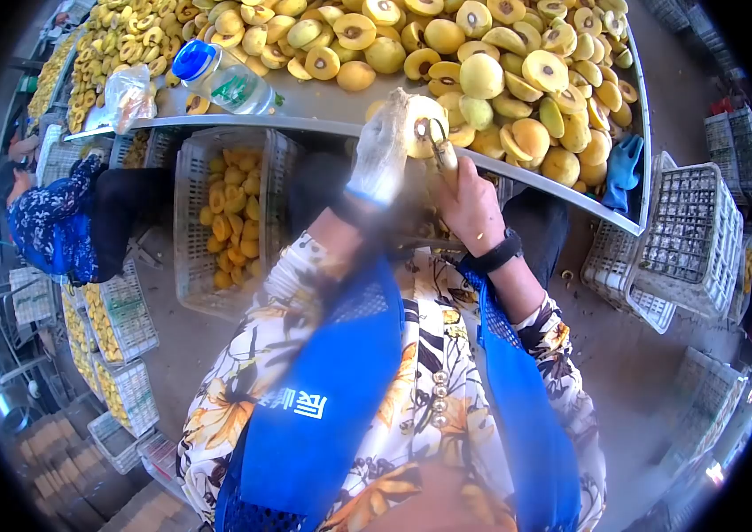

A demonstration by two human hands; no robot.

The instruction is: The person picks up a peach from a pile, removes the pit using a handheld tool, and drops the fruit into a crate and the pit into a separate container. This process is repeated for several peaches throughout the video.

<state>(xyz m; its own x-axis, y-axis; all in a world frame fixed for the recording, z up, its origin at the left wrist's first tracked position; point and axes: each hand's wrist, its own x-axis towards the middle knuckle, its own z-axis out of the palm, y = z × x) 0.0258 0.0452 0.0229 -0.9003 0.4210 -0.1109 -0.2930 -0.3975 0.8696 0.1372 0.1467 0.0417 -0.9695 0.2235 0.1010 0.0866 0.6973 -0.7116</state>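
My left hand [381, 152], in a soiled white glove, is closed around a halved yellow peach [417, 113] just over the table's front edge. In my bare right hand [469, 208] is a pitting tool [445, 160], its thumb lying along the handle and its looped metal end at the cut face of the fruit. Beyond both hands a large heap of yellow peaches [482, 77], many cut in half with brown centres showing, covers much of the metal table [331, 99].
A clear bottle with a blue cap [229, 82] and a crumpled plastic bag [130, 96] lie at the left. A blue glove [623, 173] rests in the right corner. Below stands a crate of fruit halves [183, 239]; stacked crates [690, 235] are at right. Another person [61, 217] sits at left.
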